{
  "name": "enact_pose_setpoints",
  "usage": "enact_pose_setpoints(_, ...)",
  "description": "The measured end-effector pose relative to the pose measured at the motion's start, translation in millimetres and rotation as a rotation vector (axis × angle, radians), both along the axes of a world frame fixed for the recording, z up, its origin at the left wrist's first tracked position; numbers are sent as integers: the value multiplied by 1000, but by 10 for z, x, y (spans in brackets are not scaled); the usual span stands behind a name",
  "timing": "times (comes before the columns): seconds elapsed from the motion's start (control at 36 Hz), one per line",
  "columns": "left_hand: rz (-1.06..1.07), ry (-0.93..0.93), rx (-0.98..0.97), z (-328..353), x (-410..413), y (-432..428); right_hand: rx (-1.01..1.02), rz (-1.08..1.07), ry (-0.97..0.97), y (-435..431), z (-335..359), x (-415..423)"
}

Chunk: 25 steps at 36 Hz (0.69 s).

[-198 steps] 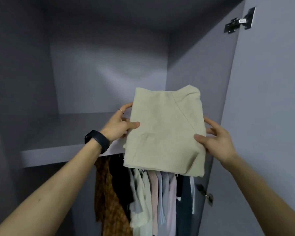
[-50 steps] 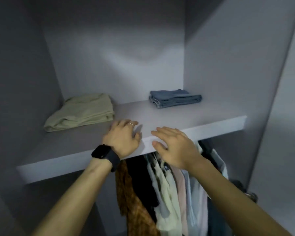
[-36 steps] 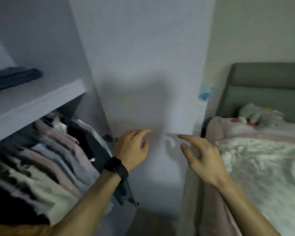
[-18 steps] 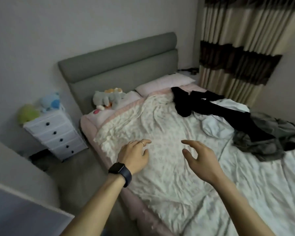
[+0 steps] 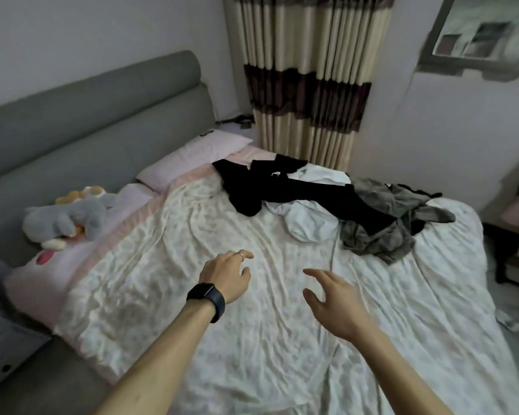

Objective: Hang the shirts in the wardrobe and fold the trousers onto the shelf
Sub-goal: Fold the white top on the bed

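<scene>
Two empty grips: the left hand (image 5: 226,277) and right hand (image 5: 334,301) hover with loose, spread fingers over the bed (image 5: 252,339). Well beyond the right one lies a tangled heap: a black garment (image 5: 300,191), perhaps trousers, a white garment (image 5: 309,226) and a grey garment (image 5: 378,235).

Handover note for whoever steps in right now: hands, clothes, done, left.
Left hand: open, empty, over the bed. Right hand: open, empty, beside it.
Clothes: black garment, white garment and grey garment lie heaped on the bed's far side, beyond both hands.
Done: beige trousers went folded onto the wardrobe shelf seconds ago, next to folded blue ones. The wardrobe is out of view now.
Left: work through the heap, hanging shirts and folding trousers. Cannot tell which piece is which.
</scene>
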<state>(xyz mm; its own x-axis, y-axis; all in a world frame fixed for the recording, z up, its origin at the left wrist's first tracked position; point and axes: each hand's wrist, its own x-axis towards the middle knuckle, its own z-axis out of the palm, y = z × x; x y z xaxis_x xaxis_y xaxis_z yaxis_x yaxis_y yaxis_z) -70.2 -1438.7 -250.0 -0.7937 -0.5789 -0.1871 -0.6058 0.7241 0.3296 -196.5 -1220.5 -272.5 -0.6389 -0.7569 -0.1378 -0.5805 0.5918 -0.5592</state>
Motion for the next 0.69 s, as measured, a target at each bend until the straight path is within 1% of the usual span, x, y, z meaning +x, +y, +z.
enact_pose_setpoints(0.17,-87,-103,18,-422,-468,-866,143,-37,-86,-828,-495,-356)
enact_pose_setpoints(0.33,-208,-207,30,-996,-1103,-1554,310,-109,-188,-1342,-1179,-856)
enact_pose_setpoints(0.5,-295,-258,28,-1610,-1929,-1863,450,-180,-222,-1537,-1909,-1553)
enact_pose_setpoints(0.53,-311,-274,35,-1842,-2120,-1852,472,-199,-236,-1538,-2139,-1703)
enact_pose_setpoints(0.58,-320,-285,43,-2031,-2293,-1847,493,-203,-220,-1580,-2316,-1893)
enact_pose_setpoints(0.69,-352,-275,55,-2655,-2768,-1836,494,-198,-184,-1699,-2955,-2339)
